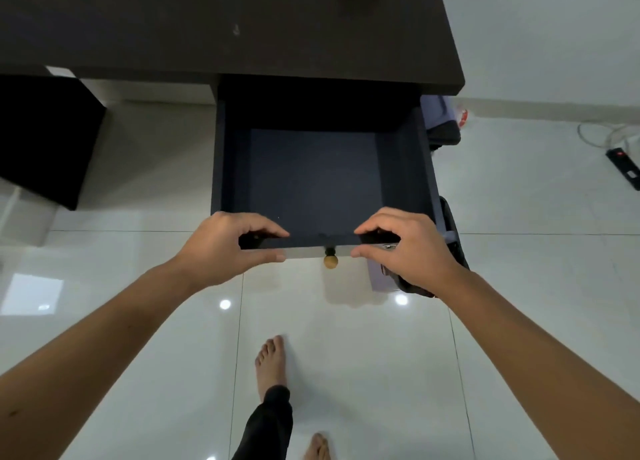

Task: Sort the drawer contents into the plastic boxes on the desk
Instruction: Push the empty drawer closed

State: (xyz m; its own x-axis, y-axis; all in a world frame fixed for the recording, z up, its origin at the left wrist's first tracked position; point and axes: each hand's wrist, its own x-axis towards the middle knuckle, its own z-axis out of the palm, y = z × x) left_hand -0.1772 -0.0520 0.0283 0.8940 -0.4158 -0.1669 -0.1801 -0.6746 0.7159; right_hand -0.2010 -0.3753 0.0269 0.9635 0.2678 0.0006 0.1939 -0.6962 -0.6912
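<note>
Drawer [313,175] pulled out under dark desk [221,27], glossy white floor tiles [346,338], both hands' grip pinching its front.

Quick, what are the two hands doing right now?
Left hand: grips the drawer front.
Right hand: grips the drawer front too.

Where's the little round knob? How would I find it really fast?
Find the dark desk, then the open drawer pulled out from under it. The knob sticks out of the drawer's front panel, between the left hand and right hand. It's the only small golden ball there.
</note>
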